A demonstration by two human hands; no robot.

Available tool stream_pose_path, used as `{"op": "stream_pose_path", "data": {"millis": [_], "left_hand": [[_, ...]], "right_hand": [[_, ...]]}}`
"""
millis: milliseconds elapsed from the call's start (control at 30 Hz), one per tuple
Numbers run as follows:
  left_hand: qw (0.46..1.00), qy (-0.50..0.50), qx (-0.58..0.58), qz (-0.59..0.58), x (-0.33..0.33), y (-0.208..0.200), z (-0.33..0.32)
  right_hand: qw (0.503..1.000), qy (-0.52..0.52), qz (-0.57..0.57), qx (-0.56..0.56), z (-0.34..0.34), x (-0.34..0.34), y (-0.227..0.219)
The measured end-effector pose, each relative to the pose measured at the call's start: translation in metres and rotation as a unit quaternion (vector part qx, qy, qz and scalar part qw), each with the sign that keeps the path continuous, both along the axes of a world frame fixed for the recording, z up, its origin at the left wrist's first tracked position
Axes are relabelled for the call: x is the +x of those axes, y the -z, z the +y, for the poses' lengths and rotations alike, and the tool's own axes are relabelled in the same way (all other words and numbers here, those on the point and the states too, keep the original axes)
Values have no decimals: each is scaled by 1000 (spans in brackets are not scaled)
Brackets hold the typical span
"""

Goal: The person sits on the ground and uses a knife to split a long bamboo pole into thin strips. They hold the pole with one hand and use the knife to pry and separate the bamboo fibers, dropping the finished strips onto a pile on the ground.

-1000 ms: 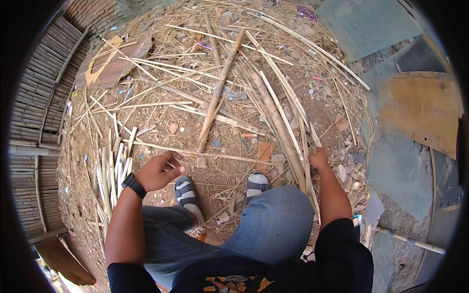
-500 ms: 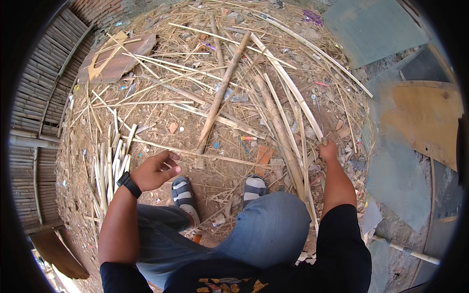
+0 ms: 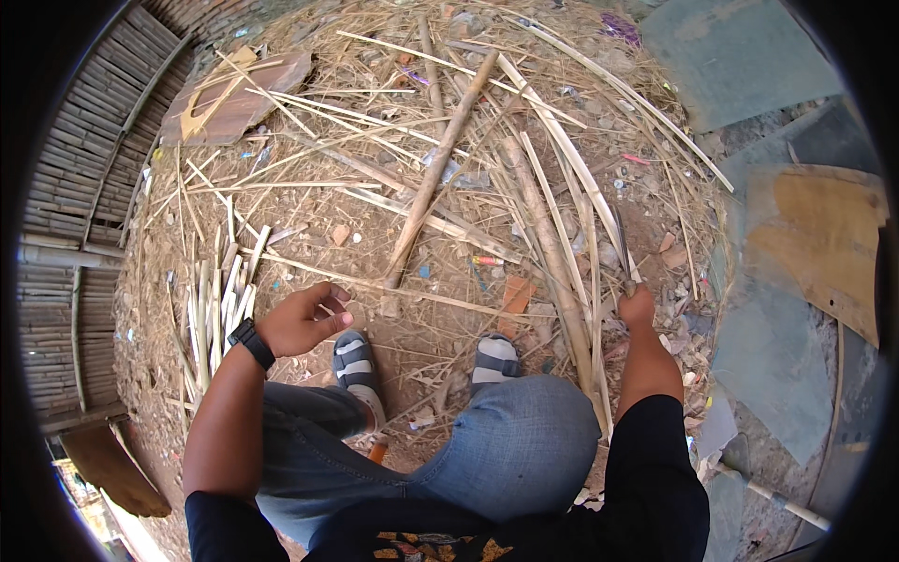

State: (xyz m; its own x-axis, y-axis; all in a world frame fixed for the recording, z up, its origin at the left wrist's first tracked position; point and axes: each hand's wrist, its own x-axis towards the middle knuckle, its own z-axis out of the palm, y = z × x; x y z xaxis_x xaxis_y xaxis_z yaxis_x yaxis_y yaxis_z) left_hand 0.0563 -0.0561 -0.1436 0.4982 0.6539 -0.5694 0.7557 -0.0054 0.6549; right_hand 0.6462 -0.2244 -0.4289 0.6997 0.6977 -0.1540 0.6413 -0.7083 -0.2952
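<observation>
The left hand (image 3: 304, 318) hangs free above the ground, fingers loosely curled, holding nothing; a black wristwatch (image 3: 251, 343) sits on its wrist. Just left of it lies a bundle of pale split strips (image 3: 217, 304), side by side on the dirt. Between the hands stand the person's two sandalled feet (image 3: 356, 361), and a round bamboo pole (image 3: 435, 173) runs away from them over the litter. The right hand (image 3: 638, 304) is closed around the near end of a long bamboo strip (image 3: 571, 159), which stretches up and to the left across the pile.

I judge that a strip is being drawn from the heap; the next move seems to call for pulling it clear of the crossing stalks.

Whether the right hand also grips a blade I cannot tell: a dark sliver shows above it. The strip's far end is lost among the other canes.
</observation>
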Motion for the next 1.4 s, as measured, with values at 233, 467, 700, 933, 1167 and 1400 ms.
{"op": "stream_pose_path", "data": {"millis": [233,467,700,933,1167,1400], "left_hand": [[1000,-4,-5,17,-5,-3,4],[997,-49,-6,52,-18,-3,9],[1000,-14,7,14,-7,5,17],[999,-8,23,25,-2,-5,14],[999,-22,27,31,2,-18,4],[999,-22,22,-13,13,-18,5]], "right_hand": [[999,-24,-32,-7,4,34,24],[992,36,118,-32,19,39,31],[990,23,134,-47,14,56,35],[991,-3,131,-41,9,46,8],[998,-20,42,36,-2,17,-19],[999,-16,-2,28,-20,8,-36]]}}
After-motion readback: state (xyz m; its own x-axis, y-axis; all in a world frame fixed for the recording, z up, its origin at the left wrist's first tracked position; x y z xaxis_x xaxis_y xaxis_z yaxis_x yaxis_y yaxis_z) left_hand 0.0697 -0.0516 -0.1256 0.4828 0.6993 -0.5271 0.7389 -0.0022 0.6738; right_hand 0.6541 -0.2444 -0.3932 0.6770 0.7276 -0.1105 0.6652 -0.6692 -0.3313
